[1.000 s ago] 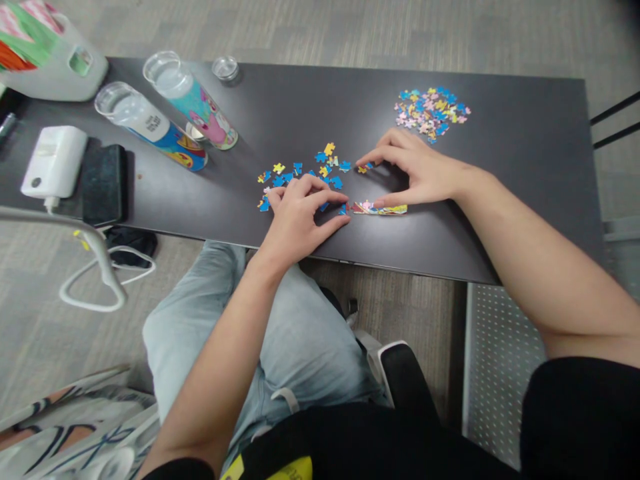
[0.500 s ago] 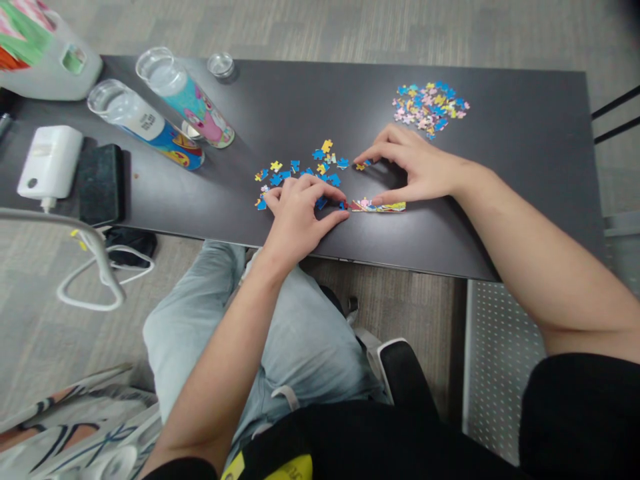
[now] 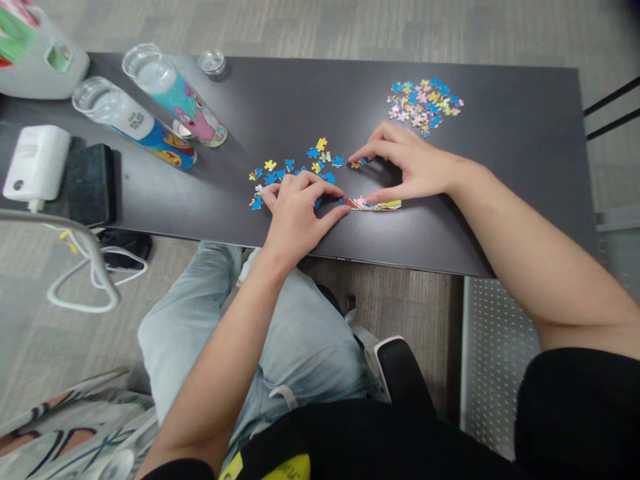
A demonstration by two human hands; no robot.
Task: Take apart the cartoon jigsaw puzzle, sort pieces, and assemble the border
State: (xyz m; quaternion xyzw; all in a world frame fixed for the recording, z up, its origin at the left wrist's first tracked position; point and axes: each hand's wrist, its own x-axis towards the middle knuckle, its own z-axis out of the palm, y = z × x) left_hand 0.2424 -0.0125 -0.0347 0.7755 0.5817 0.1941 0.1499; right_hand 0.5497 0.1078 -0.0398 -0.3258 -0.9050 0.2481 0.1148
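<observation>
Dark table [image 3: 300, 93] carries all puzzle items. Two printed tubes [image 3: 150, 130] lie at its left. Hands are apart. Right hand [image 3: 413, 160]: thumb and fingers spread, thumb at the strip's upper edge. Left hand [image 3: 299, 207]: thumb and forefinger at the strip's left end; grip cannot be determined. Scattered pieces [image 3: 270, 179] surround the left fingers; a heap [image 3: 425, 100] lies beyond the right hand. The joined strip [image 3: 385, 205] lies near the table's front edge. One loose piece [image 3: 357, 163] sits at the right forefinger.
</observation>
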